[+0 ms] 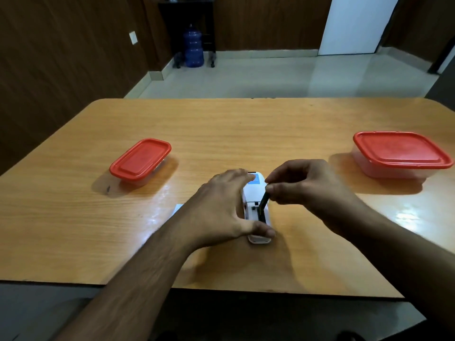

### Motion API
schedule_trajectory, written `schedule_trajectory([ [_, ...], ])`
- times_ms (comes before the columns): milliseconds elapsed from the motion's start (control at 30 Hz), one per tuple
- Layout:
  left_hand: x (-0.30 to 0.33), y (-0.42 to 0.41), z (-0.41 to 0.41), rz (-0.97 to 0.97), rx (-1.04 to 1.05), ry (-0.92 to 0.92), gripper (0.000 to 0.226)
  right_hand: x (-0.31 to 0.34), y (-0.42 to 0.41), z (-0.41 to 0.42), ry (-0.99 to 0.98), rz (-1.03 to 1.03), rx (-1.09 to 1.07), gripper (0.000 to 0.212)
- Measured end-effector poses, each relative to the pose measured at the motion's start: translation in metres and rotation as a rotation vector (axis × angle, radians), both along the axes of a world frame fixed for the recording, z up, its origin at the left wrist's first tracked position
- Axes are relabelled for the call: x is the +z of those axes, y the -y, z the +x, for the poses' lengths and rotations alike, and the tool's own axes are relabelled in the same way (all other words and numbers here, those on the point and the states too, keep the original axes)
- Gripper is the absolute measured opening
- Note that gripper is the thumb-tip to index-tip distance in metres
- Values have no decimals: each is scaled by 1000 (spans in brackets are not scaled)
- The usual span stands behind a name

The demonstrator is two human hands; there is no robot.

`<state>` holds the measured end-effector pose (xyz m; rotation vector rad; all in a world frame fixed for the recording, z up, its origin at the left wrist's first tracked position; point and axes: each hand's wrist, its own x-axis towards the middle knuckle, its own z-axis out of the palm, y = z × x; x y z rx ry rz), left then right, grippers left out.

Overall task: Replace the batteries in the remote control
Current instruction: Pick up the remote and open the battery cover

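A white remote control (254,193) lies face down on the wooden table (221,134), its battery compartment uncovered. My left hand (221,210) clamps it, thumb on the near end and fingers over the far end. My right hand (302,183) pinches a dark battery (263,204) by its upper end. The battery stands tilted, its lower end inside the compartment's right slot. A pale flat piece (177,208), maybe the compartment cover, peeks out left of my left wrist, mostly hidden.
Two clear plastic boxes with red lids sit on the table: a smaller one (140,159) at the left and a larger one (401,153) at the right. The table's near edge runs below my forearms. A blue water jug (193,49) stands on the floor beyond.
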<state>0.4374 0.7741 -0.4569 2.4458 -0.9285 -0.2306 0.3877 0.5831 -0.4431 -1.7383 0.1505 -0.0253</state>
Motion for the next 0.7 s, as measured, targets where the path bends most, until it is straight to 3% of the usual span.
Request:
schedule_trajectory([
  [133, 14, 1, -9, -402, 70, 5, 68, 12, 5, -8, 25, 173, -22, 12],
  [267, 19, 5, -17, -513, 105, 2, 42, 13, -7, -13, 51, 141, 25, 26],
  [400, 18, 2, -15, -569, 116, -80, 29, 16, -8, -14, 51, 180, 36, 18],
  [500, 17, -4, -10, -684, 205, -327, 25, 16, 0, -13, 97, 10, -31, 3],
  [600, 17, -7, -7, -816, 323, -554, 15, 13, 7, -13, 85, -221, 0, 7],
  [700, 14, -9, -3, -663, 284, -412, 11, 6, 9, -15, 50, -545, 95, 8],
])
